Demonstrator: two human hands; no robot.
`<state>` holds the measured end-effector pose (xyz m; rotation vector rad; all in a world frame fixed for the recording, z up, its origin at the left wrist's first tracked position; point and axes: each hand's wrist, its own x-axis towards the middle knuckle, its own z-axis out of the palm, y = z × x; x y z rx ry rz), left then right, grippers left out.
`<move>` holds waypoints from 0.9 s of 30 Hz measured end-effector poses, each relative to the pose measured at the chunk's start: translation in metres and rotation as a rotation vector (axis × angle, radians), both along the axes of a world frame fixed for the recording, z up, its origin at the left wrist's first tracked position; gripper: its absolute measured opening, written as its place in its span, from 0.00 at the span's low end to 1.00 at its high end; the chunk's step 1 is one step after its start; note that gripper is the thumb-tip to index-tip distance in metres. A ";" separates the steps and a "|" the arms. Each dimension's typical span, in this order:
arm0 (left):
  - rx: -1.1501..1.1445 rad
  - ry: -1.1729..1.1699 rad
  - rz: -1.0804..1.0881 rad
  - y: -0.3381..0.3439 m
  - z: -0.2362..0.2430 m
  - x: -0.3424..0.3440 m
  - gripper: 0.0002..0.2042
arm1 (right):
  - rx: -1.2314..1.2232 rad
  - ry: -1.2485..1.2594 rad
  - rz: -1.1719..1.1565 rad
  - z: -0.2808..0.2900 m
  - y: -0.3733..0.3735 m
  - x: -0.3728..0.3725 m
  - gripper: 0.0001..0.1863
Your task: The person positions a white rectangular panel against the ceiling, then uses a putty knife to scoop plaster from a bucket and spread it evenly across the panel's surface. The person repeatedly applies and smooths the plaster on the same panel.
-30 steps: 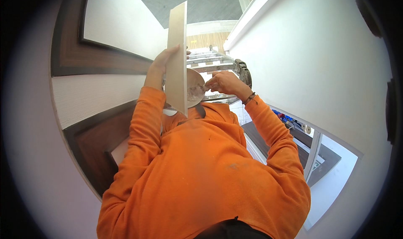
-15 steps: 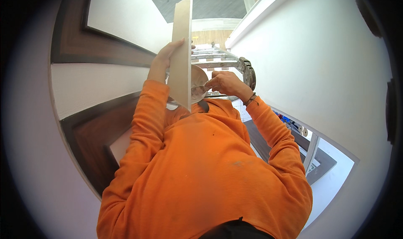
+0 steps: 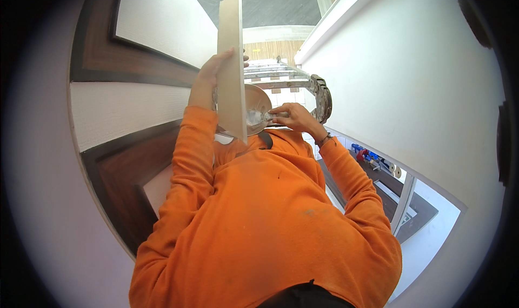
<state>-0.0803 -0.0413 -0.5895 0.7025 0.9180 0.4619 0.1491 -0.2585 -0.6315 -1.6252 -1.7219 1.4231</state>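
My left hand (image 3: 206,78) is closed round a long beige board (image 3: 230,81), a flat trim strip held upright, its thumb on the near face and fingertips showing past the far edge. In my right hand (image 3: 298,117) is a putty knife (image 3: 255,117), its flat blade smeared whitish and pointing left toward the board. Beneath the blade sits a round tan bucket (image 3: 260,95), partly hidden behind the board. Whether the blade touches the board or the bucket, I cannot tell.
Just ahead stands a metal stepladder (image 3: 281,84) with a worn hinge (image 3: 323,100). A white wall (image 3: 400,75) rises on my right. Dark wood-framed panels (image 3: 124,64) line the left. Low at right lie blue and red items (image 3: 365,153) on a dark surface.
The putty knife has turned from edge-on to showing its flat blade. My right hand has shifted slightly right and down. My left hand keeps its grip on the board, which has shifted slightly left.
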 end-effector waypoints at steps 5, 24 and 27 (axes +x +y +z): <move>0.039 -0.059 -0.034 0.000 0.014 -0.008 0.30 | -0.045 0.132 -0.165 0.016 -0.014 -0.004 0.23; 0.237 -0.316 0.050 0.016 0.109 -0.017 0.44 | -0.027 0.333 -0.373 0.055 -0.067 0.015 0.23; 0.143 -0.356 0.089 0.014 0.115 -0.016 0.50 | 0.016 0.369 -0.383 0.082 -0.070 0.018 0.20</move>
